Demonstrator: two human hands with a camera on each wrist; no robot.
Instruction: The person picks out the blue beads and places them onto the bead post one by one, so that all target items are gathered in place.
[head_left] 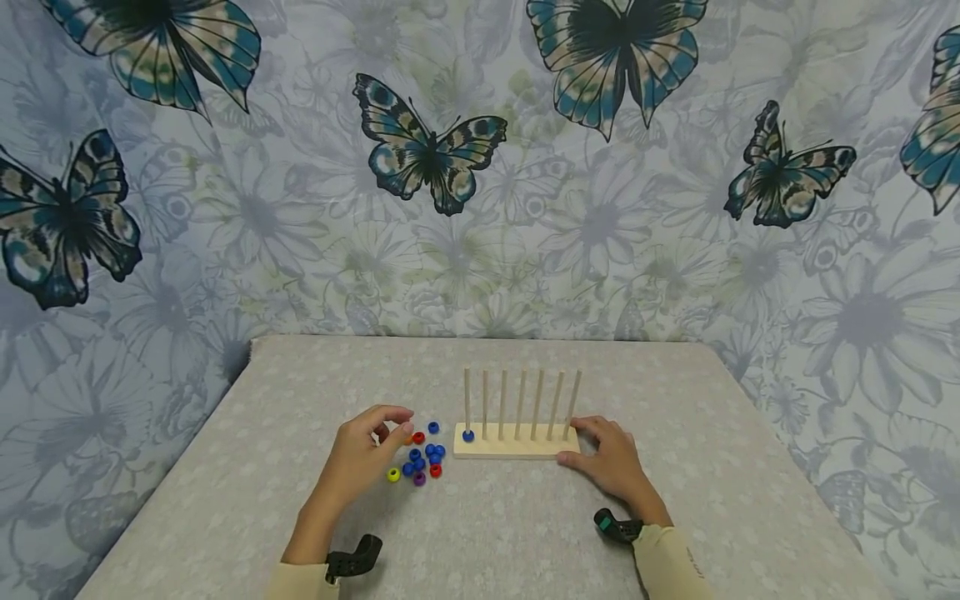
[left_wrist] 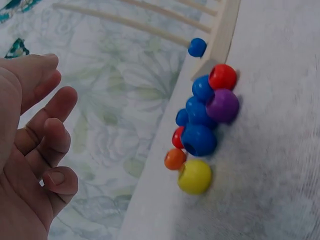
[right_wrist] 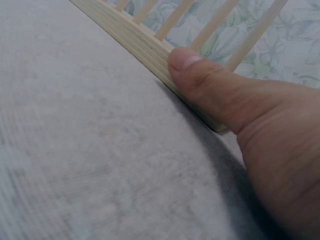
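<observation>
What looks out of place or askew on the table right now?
Nothing stands out. The peg rack sits flat with upright pegs, one blue bead on the leftmost. Loose beads lie clustered beside the left hand; the right hand steadies the rack.

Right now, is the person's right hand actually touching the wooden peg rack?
Touching. The right wrist view shows the right hand's thumb pressed flat against the long side of the wooden peg rack, with no gap between them.

Beads (head_left: 420, 460) left of peg rack (head_left: 516, 440)
</observation>
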